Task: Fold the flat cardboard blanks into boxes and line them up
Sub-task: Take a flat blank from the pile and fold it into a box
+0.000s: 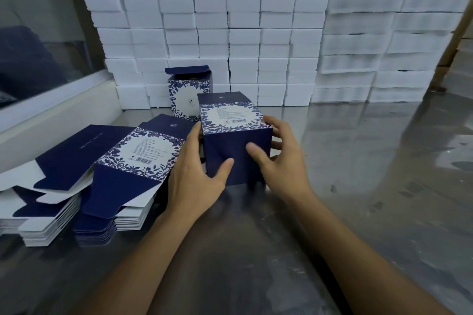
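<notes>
A folded navy box (230, 133) with a blue-and-white floral panel lies on its side on the steel table, its plain navy end facing me. My left hand (197, 176) grips its left side, thumb on the navy end. My right hand (279, 158) holds the right side, thumb pressing that same face. Behind it, a finished box (188, 96) stands upright with its lid flap open, against the white wall of foam. To the left lie two stacks of flat blanks (133, 161), navy and floral side up.
Stacked white foam boxes (243, 33) form a wall across the back of the table. A white ledge and window (51, 100) run along the left. The steel table (358, 161) stretches out bare to the right and toward me.
</notes>
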A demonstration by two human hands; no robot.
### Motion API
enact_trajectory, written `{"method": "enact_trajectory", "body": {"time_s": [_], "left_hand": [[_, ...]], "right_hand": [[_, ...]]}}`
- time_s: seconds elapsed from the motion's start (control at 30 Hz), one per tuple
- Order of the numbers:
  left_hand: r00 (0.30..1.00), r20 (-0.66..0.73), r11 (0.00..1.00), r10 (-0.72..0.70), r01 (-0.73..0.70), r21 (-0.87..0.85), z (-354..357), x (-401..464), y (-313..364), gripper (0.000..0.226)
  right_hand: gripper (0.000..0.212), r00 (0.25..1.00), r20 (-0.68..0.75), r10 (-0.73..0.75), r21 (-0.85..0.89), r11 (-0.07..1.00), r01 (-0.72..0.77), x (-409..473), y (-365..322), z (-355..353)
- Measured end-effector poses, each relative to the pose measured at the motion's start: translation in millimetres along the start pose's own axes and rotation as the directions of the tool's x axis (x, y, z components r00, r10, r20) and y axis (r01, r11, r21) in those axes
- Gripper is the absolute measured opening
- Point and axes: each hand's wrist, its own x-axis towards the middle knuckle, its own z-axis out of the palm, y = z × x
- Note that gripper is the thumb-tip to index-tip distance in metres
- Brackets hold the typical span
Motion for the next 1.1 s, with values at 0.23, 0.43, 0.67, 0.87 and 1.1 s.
{"method": "enact_trajectory", "body": {"time_s": [0.23,0.43,0.67,0.87,1.1], "left_hand": [[0.999,-0.036,1.0,-0.006,0.007,0.021,-2,0,-2,0.094],[0.99,-0.117,0.995,0.08,-0.072,0.069,-4,1,0,0.087],[0.996,-0.083,0.999,0.038,-0.04,-0.026,-5,-1,2,0.082],[0.997,-0.036,0.93,0.067,-0.075,-0.36,-10,0,11,0.032],[0.999,-0.053,0.944,-0.012,-0.006,-0.33,-10,9,5,0.01]], "right_hand": [[0.084,0.997,0.074,0.024,-0.127,0.992,-0.014,-1,4,1],[0.067,0.993,-0.04,-0.113,-0.234,0.967,0.101,-4,0,3],[0.044,0.999,-0.014,-0.045,-0.008,0.999,0.045,-7,-7,3],[0.014,0.985,-0.169,0.032,0.024,0.999,-0.028,-4,-5,2],[0.036,0.982,-0.121,0.147,0.101,0.986,-0.135,0,5,1]]}}
